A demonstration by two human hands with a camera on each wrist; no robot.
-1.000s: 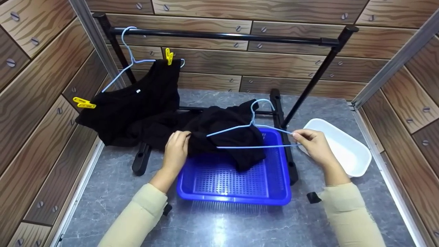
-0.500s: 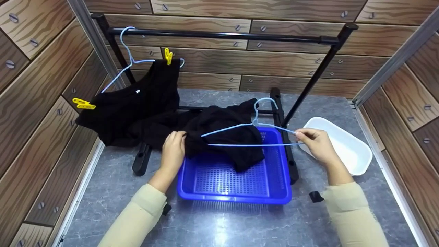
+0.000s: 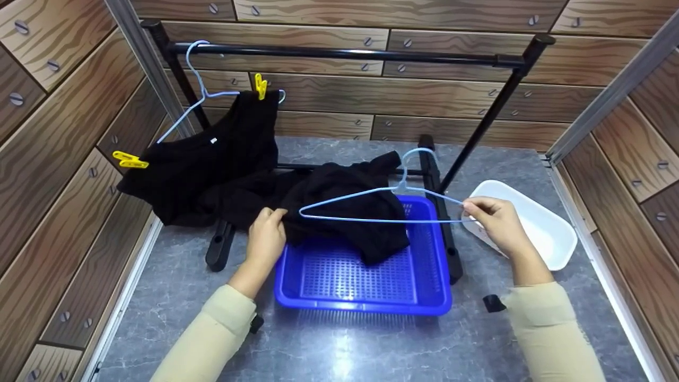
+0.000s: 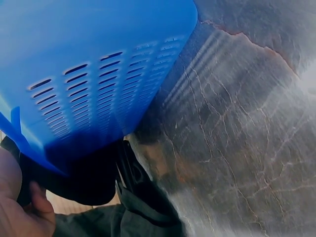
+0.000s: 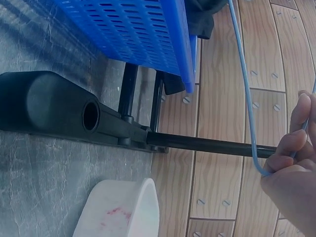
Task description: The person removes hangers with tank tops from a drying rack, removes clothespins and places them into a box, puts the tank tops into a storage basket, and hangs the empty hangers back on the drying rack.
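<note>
My right hand (image 3: pixel 496 220) pinches the right end of a light blue clothes hanger (image 3: pixel 345 198), whose hook points up and away. The hanger's left corner shows whole, lying over a bunched black garment (image 3: pixel 339 183). With thumb and fingers, my left hand (image 3: pixel 267 236) grips this garment at its near edge. The garment drapes over the far rim of a blue perforated basket (image 3: pixel 363 307), one flap hanging inside. In the left wrist view, dark cloth (image 4: pixel 89 175) shows beside the thumb. The right wrist view shows fingers curled round the hanger's wire (image 5: pixel 245 84).
Behind stands a black clothes rack (image 3: pixel 345 54). A second black garment (image 3: pixel 212 159) hangs at its left on a blue hanger (image 3: pixel 180 119), held by yellow clothespins (image 3: pixel 260 86) (image 3: pixel 130 159). A white tub (image 3: pixel 549 233) sits at the right. Wood-patterned walls enclose the grey floor.
The hanger has shifted right and slightly up with my right hand, and its left corner now shows outside the black garment. My left hand has moved slightly left, still gripping the cloth.
</note>
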